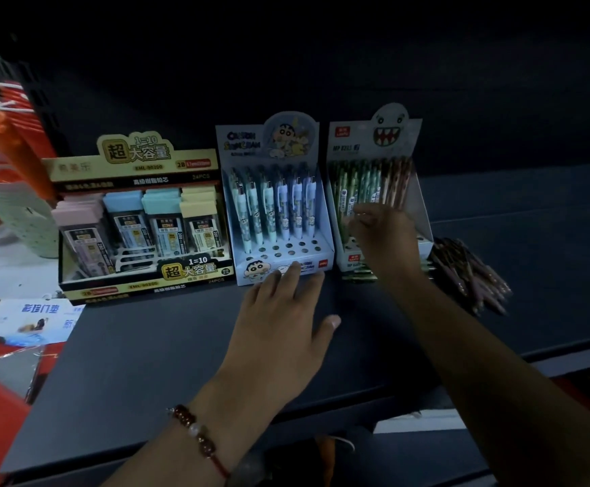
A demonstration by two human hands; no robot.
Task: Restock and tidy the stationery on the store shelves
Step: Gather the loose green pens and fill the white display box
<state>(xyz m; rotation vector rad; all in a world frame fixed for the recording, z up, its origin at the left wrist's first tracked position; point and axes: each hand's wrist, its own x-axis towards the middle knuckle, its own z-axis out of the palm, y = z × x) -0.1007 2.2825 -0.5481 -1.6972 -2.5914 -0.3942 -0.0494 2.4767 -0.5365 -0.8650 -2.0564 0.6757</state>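
Stationery stands in three boxes along the dark shelf (167,346): lead box (139,219) at left, blue pen box (279,202) in the middle, green pen box (374,191) at right. The blue box holds about six pens across, its near holes bare, so filling looks unfinished. A loose pen pile (469,272) lies right of the green box, seemingly waiting. Left hand (286,321), fingers straight, touches the blue box's front. Right hand (384,237) reaches into the green box; its grip I cannot tell.
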